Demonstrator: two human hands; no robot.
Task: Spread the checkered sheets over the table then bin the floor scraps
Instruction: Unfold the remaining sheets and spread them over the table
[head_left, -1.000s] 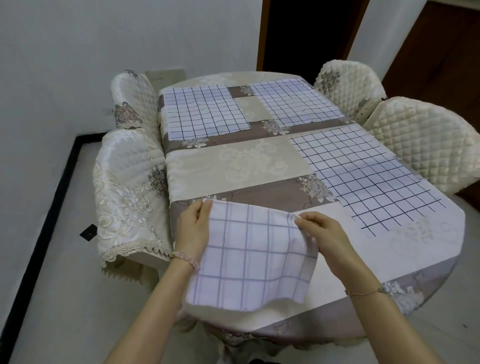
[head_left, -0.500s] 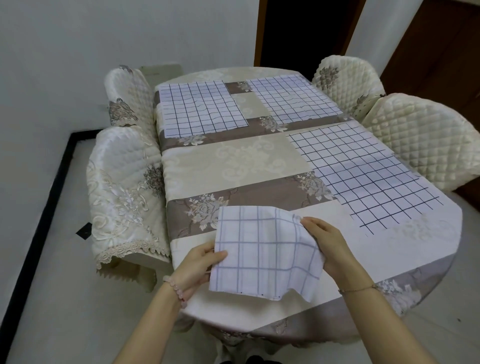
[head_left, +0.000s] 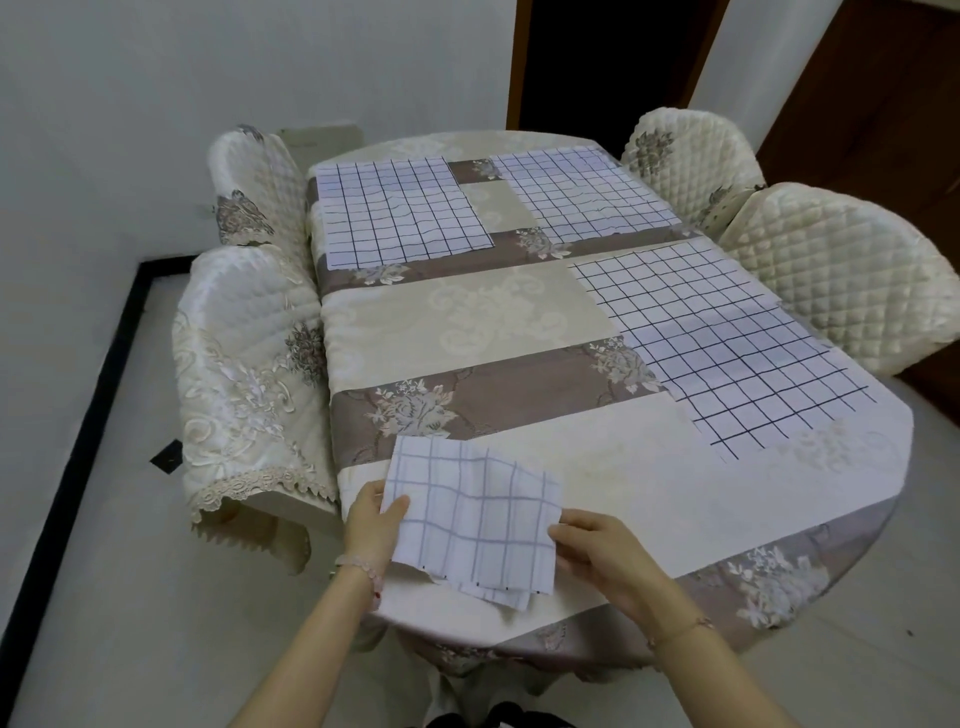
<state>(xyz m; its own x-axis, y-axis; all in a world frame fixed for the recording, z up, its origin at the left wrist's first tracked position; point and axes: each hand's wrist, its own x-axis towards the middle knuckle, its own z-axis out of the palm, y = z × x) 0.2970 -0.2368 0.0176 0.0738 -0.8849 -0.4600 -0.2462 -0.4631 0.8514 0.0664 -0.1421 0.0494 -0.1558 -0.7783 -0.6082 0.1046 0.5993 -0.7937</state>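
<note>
Left hand (head_left: 371, 519) and right hand (head_left: 597, 551) pinch the folded checkered sheet (head_left: 475, 514) (near tabletop edge); unfold outward, flat.

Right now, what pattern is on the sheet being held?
White with a pale lilac-grey check, on the held sheet, head view.

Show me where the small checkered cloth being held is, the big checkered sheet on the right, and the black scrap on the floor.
small checkered cloth (head_left: 475, 512), head view, its middle
big checkered sheet (head_left: 727, 343), head view, its centre
black scrap (head_left: 166, 456), head view, its middle
</note>
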